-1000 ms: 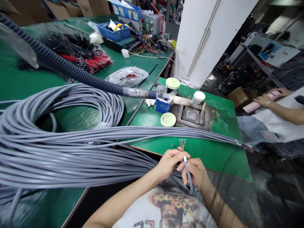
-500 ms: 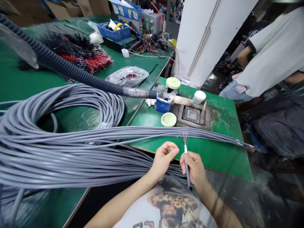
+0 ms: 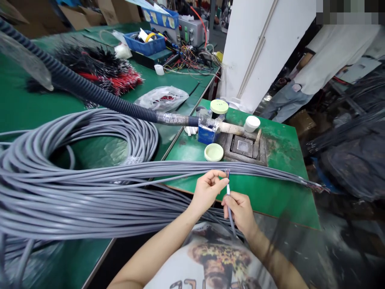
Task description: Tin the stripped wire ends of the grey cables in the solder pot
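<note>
In the head view, my right hand point(image 3: 240, 210) grips a grey cable point(image 3: 231, 216) below its white sleeve point(image 3: 228, 189). Thin coloured wires point(image 3: 227, 173) fan out from the cable's upper end. My left hand point(image 3: 207, 190) is closed, its thumb and forefinger pinched at the left side of these wires. Just beyond both hands, a bundle of grey cables point(image 3: 180, 166) runs across the bench to stripped ends point(image 3: 315, 186) at the right. Its large coil point(image 3: 27, 160) lies on the left.
Behind the bundle sits a solder pot point(image 3: 243, 146), with a fume hose point(image 3: 120, 103) reaching over to it. Around it are a pale green lid point(image 3: 213, 152), a white jar point(image 3: 252, 123) and a blue box point(image 3: 207, 133). A person point(image 3: 319, 68) stands at the far right.
My right hand has moved slightly left with the cable. My left hand, earlier apart from the wires, has risen and met them. The person at the right has shifted.
</note>
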Motion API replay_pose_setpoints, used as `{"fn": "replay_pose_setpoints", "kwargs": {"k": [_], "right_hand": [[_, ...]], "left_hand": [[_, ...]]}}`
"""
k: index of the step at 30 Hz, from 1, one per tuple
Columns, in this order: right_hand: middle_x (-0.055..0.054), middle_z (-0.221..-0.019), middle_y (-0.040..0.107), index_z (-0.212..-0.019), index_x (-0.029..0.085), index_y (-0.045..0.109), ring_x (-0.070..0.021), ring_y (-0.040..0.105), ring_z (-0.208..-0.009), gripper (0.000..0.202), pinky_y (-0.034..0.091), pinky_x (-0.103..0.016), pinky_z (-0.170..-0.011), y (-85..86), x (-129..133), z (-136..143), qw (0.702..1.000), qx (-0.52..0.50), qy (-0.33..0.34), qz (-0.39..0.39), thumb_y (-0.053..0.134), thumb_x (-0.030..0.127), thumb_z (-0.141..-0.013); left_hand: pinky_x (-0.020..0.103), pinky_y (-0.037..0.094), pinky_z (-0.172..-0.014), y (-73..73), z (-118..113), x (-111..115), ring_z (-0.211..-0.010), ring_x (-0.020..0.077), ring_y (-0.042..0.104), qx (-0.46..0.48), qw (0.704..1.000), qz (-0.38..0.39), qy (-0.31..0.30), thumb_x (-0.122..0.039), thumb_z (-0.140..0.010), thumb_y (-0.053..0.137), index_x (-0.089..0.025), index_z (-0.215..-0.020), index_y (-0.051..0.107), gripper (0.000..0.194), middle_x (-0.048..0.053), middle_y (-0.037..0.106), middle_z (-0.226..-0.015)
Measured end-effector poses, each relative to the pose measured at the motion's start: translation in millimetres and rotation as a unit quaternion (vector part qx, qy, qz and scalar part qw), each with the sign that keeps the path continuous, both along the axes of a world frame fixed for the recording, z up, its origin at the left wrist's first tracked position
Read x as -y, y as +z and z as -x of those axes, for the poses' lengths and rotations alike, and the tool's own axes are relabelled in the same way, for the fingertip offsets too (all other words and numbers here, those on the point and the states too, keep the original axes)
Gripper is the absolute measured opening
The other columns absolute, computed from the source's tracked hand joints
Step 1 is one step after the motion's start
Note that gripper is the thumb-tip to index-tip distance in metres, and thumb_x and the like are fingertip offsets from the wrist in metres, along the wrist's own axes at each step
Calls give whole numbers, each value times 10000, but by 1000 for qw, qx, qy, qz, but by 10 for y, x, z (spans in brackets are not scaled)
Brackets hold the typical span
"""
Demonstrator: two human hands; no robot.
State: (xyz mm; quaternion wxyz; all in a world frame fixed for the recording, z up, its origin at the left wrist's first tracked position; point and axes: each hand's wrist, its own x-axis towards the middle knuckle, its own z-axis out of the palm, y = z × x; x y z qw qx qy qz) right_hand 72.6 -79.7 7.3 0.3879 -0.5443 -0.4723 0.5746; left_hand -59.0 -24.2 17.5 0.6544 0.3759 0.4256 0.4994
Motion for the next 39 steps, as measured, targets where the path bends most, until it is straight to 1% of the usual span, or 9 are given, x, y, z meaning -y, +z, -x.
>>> {"fn": "replay_pose_setpoints", "kwargs": {"k": [13,17,20,23,27,29,31,35,39], "right_hand": [[18,-420,561,-663,154,626,-67,411,-362,351,315,-194,-426,42,-47,15,999,36,6,-20,546,418,-879],[21,-415,555,-684,148,644,-60,383,-350,358,291,-190,-411,36,-44,6,1000,21,-3,-14,549,431,-881],[18,-412,555,-688,144,648,-59,381,-343,358,274,-189,-401,-9,-30,3,1000,-8,-19,-7,571,442,-871],[20,-389,529,-644,148,618,-66,387,-329,387,262,-194,-388,-78,-41,9,995,-97,-36,17,604,483,-838],[37,-337,415,-503,171,493,-66,340,-312,510,243,-204,-373,-138,-124,33,968,-243,-38,38,575,551,-832],[51,-334,370,-485,180,455,-63,309,-315,517,246,-204,-370,-135,-171,47,956,-287,-38,47,592,553,-816],[60,-359,374,-524,182,471,-63,309,-334,452,266,-199,-378,-111,-205,56,948,-309,-49,55,654,511,-775],[37,-482,477,-593,180,513,-73,389,-418,311,321,-191,-430,-30,-234,52,947,-302,-90,55,711,387,-714],[9,-567,524,-651,177,577,-101,445,-497,203,381,-217,-493,38,-238,25,955,-271,-102,60,677,353,-672]], "left_hand": [[166,266,-451,50,-9,-47,-434,38,309,-48,999,-23,-1,-330,-709,722,-134,-746,597,235,-94,375,-475],[171,298,-459,49,-16,-29,-436,48,344,-55,998,-24,20,-327,-718,706,-139,-722,604,215,-85,392,-468],[173,308,-457,-12,-23,31,-434,50,344,-105,991,-71,52,-304,-756,676,-147,-724,622,170,-77,405,-476],[174,340,-485,-67,-19,106,-442,53,377,-203,957,-195,70,-244,-809,634,-155,-742,644,112,-65,450,-489],[184,368,-520,-65,-4,160,-455,66,455,-287,881,-371,57,-177,-835,612,-162,-749,659,99,-50,507,-492],[194,364,-513,-51,4,166,-447,75,469,-301,854,-418,71,-164,-832,613,-166,-752,666,96,-45,514,-479],[203,363,-507,-56,10,168,-438,85,468,-306,843,-434,83,-160,-816,630,-178,-761,680,77,-39,523,-471],[217,367,-516,-126,0,195,-424,93,444,-286,862,-413,73,-150,-762,676,-215,-762,710,73,-37,521,-447],[225,365,-517,-155,-62,257,-442,95,443,-219,916,-334,45,-194,-767,674,-210,-707,705,69,-24,531,-465]]}}
